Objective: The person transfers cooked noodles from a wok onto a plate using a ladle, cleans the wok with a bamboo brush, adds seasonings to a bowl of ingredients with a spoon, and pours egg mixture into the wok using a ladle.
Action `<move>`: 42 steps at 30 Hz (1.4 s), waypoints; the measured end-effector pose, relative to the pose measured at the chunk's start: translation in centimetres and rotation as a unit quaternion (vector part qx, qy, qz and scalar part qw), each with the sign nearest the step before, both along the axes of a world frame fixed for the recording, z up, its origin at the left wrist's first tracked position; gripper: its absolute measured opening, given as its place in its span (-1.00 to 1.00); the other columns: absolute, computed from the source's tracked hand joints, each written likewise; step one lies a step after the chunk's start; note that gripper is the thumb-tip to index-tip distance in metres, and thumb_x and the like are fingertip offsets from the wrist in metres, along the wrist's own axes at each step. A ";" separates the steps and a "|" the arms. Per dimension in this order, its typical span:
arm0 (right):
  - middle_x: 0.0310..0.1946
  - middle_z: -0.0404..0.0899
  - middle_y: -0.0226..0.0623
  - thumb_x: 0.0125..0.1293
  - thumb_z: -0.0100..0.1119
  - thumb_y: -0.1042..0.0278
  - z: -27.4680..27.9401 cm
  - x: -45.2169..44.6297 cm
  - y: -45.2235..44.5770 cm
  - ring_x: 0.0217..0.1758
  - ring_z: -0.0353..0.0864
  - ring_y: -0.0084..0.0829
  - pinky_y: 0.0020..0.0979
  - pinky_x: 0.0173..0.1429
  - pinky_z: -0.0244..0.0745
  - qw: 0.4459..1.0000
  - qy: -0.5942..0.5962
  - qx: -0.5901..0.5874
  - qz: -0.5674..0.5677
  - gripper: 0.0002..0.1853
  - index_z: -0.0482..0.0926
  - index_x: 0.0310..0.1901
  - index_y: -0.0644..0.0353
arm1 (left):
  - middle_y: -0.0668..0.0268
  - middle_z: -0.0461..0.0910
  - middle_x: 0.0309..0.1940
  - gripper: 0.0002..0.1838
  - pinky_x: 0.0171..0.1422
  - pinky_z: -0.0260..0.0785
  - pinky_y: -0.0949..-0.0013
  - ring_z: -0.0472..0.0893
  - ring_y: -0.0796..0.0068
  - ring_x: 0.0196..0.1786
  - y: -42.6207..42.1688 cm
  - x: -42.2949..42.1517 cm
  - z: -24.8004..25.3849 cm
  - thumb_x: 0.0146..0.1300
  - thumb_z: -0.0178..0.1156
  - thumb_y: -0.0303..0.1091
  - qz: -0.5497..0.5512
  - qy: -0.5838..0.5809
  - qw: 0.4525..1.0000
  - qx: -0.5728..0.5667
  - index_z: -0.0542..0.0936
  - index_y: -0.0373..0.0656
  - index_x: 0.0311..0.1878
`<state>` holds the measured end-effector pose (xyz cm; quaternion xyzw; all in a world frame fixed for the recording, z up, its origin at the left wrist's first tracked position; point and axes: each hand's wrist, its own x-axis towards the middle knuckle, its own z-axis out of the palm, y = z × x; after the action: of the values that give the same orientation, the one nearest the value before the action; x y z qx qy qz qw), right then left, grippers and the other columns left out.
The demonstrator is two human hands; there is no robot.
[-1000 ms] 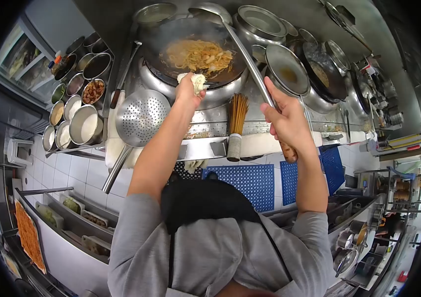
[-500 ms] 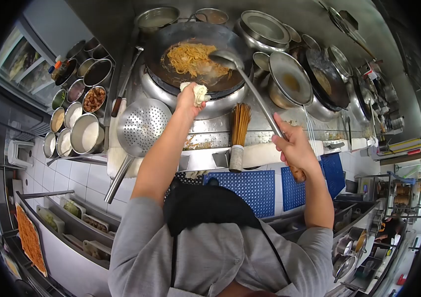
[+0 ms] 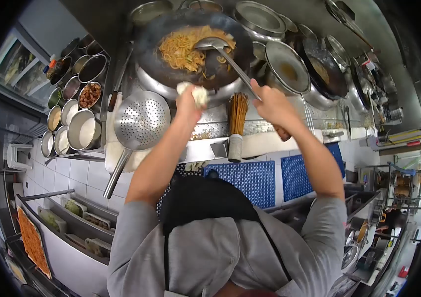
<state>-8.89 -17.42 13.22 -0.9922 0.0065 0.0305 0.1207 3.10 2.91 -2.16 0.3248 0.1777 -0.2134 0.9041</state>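
Note:
My left hand (image 3: 189, 105) is closed around a folded pale cloth (image 3: 199, 95) at the near rim of a dark wok (image 3: 146, 64). Yellow noodles (image 3: 183, 49) lie in the wok's far half. My right hand (image 3: 274, 105) grips the long handle of a metal ladle (image 3: 212, 43), whose bowl rests over the noodles. The wooden end of that handle shows below my fist. How the cloth meets the wok rim is partly hidden by my fingers.
A perforated strainer (image 3: 142, 120) lies left of my left forearm, and a bamboo brush (image 3: 238, 119) stands between my arms. Pots of ingredients (image 3: 90, 95) fill the left side. A metal bowl (image 3: 288, 67) and a second wok (image 3: 322, 72) are at the right.
The ladle has come down from above the wok's far rim and moved left over the noodles. My right hand has shifted left and up since half a second ago. The noodles have been spread differently.

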 end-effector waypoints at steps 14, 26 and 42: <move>-0.64 0.37 -0.48 0.33 0.14 0.42 8.1 -3.9 3.8 -0.70 0.39 -0.65 -0.52 -0.66 0.32 0.915 0.223 0.319 -0.103 -0.37 0.27 0.44 0.03 | 0.37 0.58 -0.45 -0.80 -0.63 0.22 0.45 0.51 0.46 -0.52 2.3 -0.5 8.1 0.39 0.01 -0.16 -0.086 0.057 0.994 0.024 0.52 -0.04 -0.18; -0.62 0.37 -0.49 0.33 0.15 0.42 5.9 -4.8 3.5 -0.69 0.35 -0.66 -0.50 -0.60 0.31 0.950 0.036 0.290 -0.112 -0.38 0.29 0.44 0.06 | 0.31 0.61 -0.41 -0.79 -0.65 0.21 0.41 0.55 0.41 -0.53 2.5 -2.8 7.2 0.38 0.02 -0.16 -0.031 0.062 0.997 0.036 0.50 -0.07 -0.15; -0.58 0.50 -0.09 0.26 0.17 0.42 4.7 -5.7 1.0 -0.53 0.57 -0.29 -0.30 -0.32 0.46 0.971 0.057 0.193 -0.132 -0.36 0.30 0.41 0.14 | 0.38 0.59 -0.38 -0.70 -0.62 0.24 0.50 0.58 0.35 -0.43 1.2 5.8 0.5 0.38 -0.01 0.02 -0.100 0.059 0.988 0.105 0.54 0.02 -0.15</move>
<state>-14.59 -16.45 17.94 -0.9371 0.1381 0.0717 0.3124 8.93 4.10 -1.66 0.4206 0.2186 -0.3021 0.8270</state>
